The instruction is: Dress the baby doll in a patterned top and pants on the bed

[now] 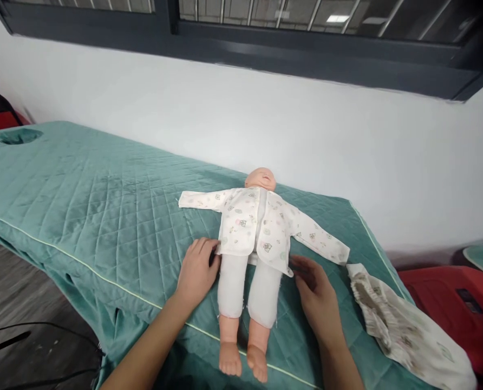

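A baby doll (261,177) lies on its back on the green quilted cover, legs toward me. It wears a white printed baby shirt (237,222), its sleeves spread to both sides and its front edges slightly apart. White padding covers the doll's upper legs, while its lower legs and feet are bare. My left hand (198,271) is closed at the shirt's lower left corner, its fingertips on the hem. At the lower right corner, my right hand (318,298) has its curled fingers on the hem; the fingertips are partly in shadow.
White printed baby pants (412,330) lie crumpled at the right of the green-covered bed (115,200). A red chair (448,303) stands beyond that end. Behind the bed is a white wall below a dark window frame (306,59). Cables (42,325) lie on the floor at left.
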Motion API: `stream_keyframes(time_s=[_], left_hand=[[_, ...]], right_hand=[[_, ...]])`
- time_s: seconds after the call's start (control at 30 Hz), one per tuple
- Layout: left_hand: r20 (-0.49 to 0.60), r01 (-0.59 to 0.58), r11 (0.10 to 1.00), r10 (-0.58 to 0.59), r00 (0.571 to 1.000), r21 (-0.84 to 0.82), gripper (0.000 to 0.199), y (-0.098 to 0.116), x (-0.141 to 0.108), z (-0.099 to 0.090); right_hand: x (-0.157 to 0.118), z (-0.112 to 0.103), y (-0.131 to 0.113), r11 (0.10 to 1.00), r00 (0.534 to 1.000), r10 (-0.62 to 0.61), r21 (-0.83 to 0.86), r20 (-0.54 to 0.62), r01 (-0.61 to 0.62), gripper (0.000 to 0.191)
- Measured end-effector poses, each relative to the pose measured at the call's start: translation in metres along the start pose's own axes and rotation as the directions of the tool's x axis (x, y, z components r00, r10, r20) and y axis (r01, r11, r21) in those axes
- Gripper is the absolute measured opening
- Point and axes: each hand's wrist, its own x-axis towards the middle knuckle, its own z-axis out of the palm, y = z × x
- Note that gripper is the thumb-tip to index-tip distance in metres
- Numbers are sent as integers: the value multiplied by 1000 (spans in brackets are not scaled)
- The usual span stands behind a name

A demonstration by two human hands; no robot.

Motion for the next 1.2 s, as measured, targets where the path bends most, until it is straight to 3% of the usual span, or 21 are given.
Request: stream_keyframes(time_s=[0.2, 0.33, 0.9, 1.2], left_hand=[[-58, -5, 992, -3, 998, -128, 16, 2, -3, -3], [-118, 11, 970, -41, 992, -242, 13, 4, -5, -6], [-94, 67, 970, -92, 991, -235, 12, 5, -6, -7], [-92, 69, 967, -94, 991, -246, 11, 5, -6, -6]], right_hand=[[-8, 5, -10, 972, 996, -48, -226, 69, 63, 41], [-8, 5, -13, 952, 999, -27, -304, 46, 40, 38], [-15, 2, -16, 930, 993, 8, -363, -121, -52, 37], [-15, 1, -14, 923, 993, 10, -381, -117, -54, 40]])
